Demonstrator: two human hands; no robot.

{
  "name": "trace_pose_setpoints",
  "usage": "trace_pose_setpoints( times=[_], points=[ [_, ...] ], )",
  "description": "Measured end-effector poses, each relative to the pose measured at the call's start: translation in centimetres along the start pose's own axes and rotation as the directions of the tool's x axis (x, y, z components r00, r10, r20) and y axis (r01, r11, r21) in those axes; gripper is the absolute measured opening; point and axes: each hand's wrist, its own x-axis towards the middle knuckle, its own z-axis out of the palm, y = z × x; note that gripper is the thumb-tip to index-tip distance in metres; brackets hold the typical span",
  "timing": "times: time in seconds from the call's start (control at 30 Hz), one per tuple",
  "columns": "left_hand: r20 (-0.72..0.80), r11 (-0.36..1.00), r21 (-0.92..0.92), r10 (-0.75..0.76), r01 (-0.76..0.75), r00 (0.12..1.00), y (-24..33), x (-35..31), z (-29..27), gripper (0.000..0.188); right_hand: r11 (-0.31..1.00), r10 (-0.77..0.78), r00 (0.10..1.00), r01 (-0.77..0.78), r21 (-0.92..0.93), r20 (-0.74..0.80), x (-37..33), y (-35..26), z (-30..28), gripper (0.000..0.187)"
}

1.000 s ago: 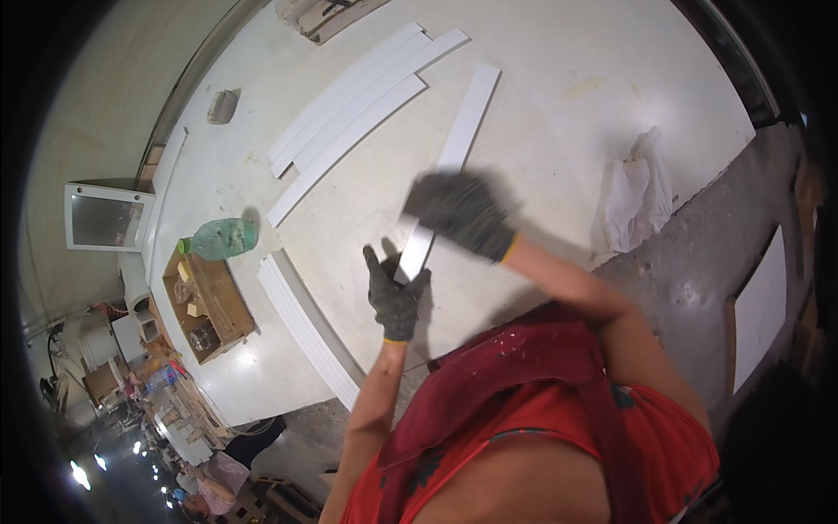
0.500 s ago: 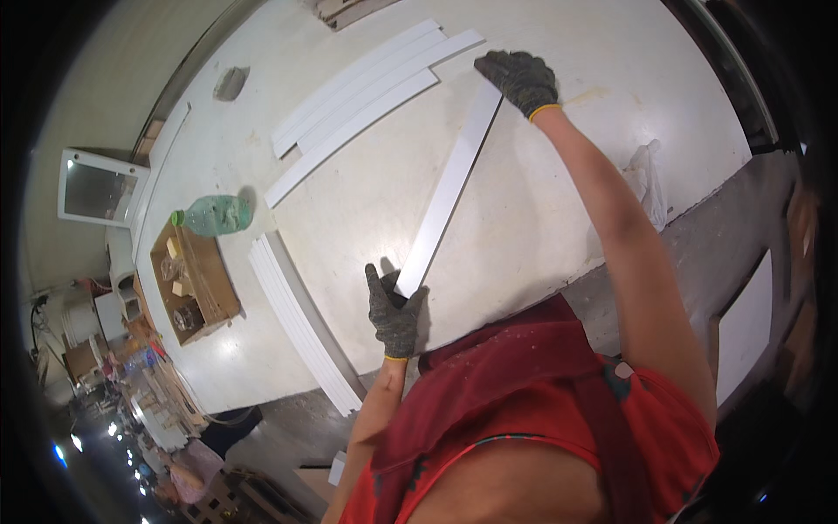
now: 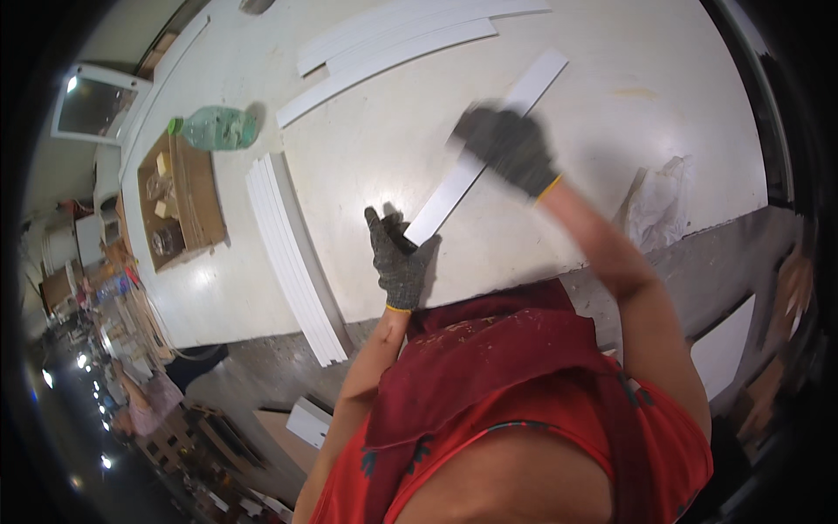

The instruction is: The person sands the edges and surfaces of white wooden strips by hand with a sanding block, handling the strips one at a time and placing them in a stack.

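A long flat white strip [image 3: 449, 199] slants across the pale table, from near my body to the far right. Its near end sits in my left hand [image 3: 400, 260], between the thumb and the fingers; the hand wears a dark grey knitted glove with a yellow cuff. In a matching glove, my right hand [image 3: 511, 150] lies across the strip about midway and covers part of it. Motion smears its fingers, so I cannot tell whether anything is under them. The strip's far end sticks out bare beyond that hand.
More white strips [image 3: 410, 48] lie side by side at the back, and another row of strips [image 3: 292, 253] juts over the front edge at left. Beside it stand a cardboard box [image 3: 199, 196] and a green-tinted plastic bottle [image 3: 220, 128]. A crumpled clear plastic bag [image 3: 661, 205] lies at right.
My right hand has come from the strip's far end down to about its middle, uncovering that end. The left hand stays at the near end. The whole view has shifted somewhat.
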Motion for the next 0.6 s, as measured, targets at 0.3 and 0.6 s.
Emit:
trace_pose_setpoints(
  times=[0.3, 0.6],
  points=[
    [-0.086, 0.997, -0.036, 0.064, -0.068, 0.994, 0.3, 1.0, 0.9, 0.116, 0.997, -0.029, 0.986, 0.016, -0.081, -0.162, -0.9, 2.5, 4.8, 0.023],
    [-0.009, 0.999, -0.031, -0.037, 0.036, 0.999, 1.3, 1.0, -0.6, 0.121, 0.986, -0.163, 0.980, 0.156, -0.065, -0.113, -0.6, 1.4, 2.6, 0.018]
  ],
)
